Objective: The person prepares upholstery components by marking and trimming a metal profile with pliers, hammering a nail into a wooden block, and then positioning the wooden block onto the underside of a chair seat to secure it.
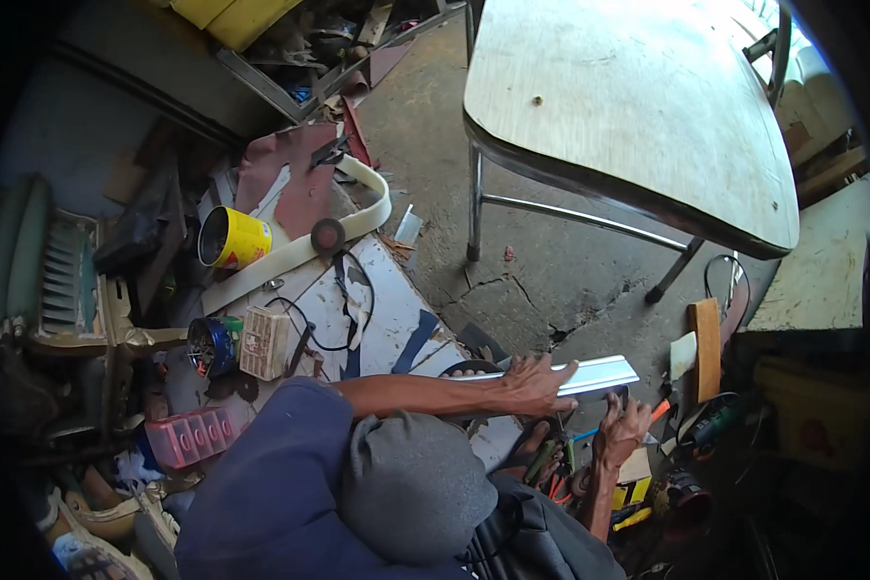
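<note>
The camera wearer's own hands lay outside the view; their state could not be told. A co-worker in a gray cap (pixel 418 491) was positioned at the lower centre. This co-worker's left hand (pixel 536 385) lay over a silver metal strip (pixel 597 375), back upward, fingers spread and bent across it. The strip extended to the right past that hand, with its free end below the chair (pixel 628 106). The co-worker's right hand (pixel 623 425) was raised near the free end, fingers partly curled; contact with the strip, or a pinch on any item, could not be determined.

Left of the strip, a white panel (pixel 393 290) carried a dark cable and a wooden box (pixel 262 343). A blue can (pixel 215 348) stood just beside the box; a yellow can (pixel 242 240) lay tilted above them. A brown wooden piece (pixel 706 348) stood right of the strip, apart from it.
</note>
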Motion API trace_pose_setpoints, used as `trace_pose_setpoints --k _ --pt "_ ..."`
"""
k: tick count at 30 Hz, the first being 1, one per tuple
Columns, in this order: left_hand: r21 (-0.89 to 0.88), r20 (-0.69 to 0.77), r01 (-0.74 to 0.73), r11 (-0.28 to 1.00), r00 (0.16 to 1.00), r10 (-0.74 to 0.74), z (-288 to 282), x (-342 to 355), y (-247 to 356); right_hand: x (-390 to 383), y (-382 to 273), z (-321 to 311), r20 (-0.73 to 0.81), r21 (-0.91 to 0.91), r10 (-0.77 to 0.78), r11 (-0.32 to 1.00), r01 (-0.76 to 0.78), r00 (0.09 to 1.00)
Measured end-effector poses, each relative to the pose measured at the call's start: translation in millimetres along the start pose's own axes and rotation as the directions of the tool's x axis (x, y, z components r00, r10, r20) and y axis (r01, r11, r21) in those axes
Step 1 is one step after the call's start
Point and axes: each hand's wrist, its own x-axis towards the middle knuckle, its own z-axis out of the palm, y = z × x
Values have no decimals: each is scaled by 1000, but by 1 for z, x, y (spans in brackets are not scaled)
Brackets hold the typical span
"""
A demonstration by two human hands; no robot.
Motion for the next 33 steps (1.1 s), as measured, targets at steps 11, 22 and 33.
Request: trace_pose_setpoints --k 11,22,33 --pt "-283 214 94 954 976 -32 -58 32 -22 -84 -7 -5 498 -79 326 940 -333 803" --pt "-400 314 153 904 949 -21 -67 34 -42 -112 -3 -16 674 23 153 974 -227 723" --pt "-401 298 158 902 954 -35 -60 17 -35 -59 20 -37 364 241 40 961 -136 930"
